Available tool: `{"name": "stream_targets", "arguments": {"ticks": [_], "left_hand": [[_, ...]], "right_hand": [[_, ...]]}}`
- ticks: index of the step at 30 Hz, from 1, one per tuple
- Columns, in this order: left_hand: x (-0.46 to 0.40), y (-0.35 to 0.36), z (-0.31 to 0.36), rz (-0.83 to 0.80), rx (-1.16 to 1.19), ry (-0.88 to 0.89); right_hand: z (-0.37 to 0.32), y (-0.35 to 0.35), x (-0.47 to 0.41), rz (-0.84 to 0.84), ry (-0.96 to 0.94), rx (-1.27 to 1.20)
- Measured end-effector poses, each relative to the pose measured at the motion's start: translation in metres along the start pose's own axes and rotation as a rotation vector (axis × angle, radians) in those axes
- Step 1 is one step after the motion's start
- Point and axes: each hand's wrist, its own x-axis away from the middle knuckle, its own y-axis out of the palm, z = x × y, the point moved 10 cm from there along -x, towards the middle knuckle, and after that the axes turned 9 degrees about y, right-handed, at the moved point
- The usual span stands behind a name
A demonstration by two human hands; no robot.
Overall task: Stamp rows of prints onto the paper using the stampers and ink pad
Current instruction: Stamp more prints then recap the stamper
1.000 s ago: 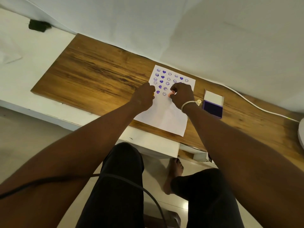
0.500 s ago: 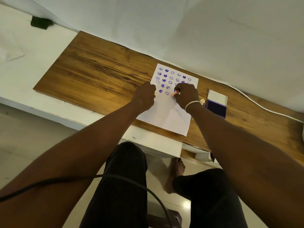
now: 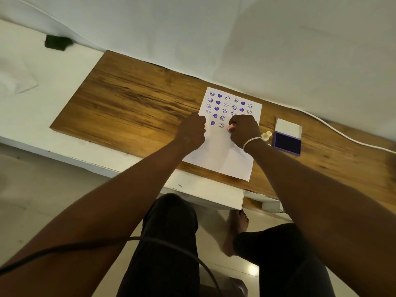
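A: Lying flat on the wooden surface [image 3: 132, 97], the paper [image 3: 222, 153], with purple prints [image 3: 227, 105] filling its far half in rows: hearts and smiling faces.

B: And the hands?

A: Resting on the paper's left edge, the left hand [image 3: 191, 130], curled into a loose fist. Showing a sliver of orange at its 3 o'clock side, too small to name. Curled tight, the right hand [image 3: 244, 129], pinching a pink stamper [image 3: 231, 126] whose tip is meeting the paper just at 3 o'clock from the lowest smiling face.

B: Pressing down or only touching?

A: Cannot tell; seeing contact only. Wearing a pale band [image 3: 251, 142] at the right wrist.

B: Ink pad?

A: Sitting open at 3 o'clock from the paper, apart from it, the pad [image 3: 287, 141], dark purple ink facing up, white lid [image 3: 288, 127] folded back toward 12 o'clock. Lying between paper and pad, just beside the right wrist, a cream stamper [image 3: 266, 135].

B: Anything else around?

A: Running along the far right of the surface, a white cable [image 3: 342, 133]. Sitting far off at 10 o'clock, a small black object [image 3: 56, 42]. Crossing the lap near the bottom, a dark cord [image 3: 162, 243].
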Motion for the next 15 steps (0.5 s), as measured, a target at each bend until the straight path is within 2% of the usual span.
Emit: {"name": "stream_targets", "arguments": {"ticks": [9,15], "left_hand": [[-0.008,0.006,-0.005,-0.032,0.005,-0.026],[-0.015,0.008,-0.007,-0.069,-0.016,-0.062]], "right_hand": [[-0.001,0.006,0.001,0.024,0.0,0.028],[-0.002,0.005,0.002,-0.016,0.005,0.024]]}}
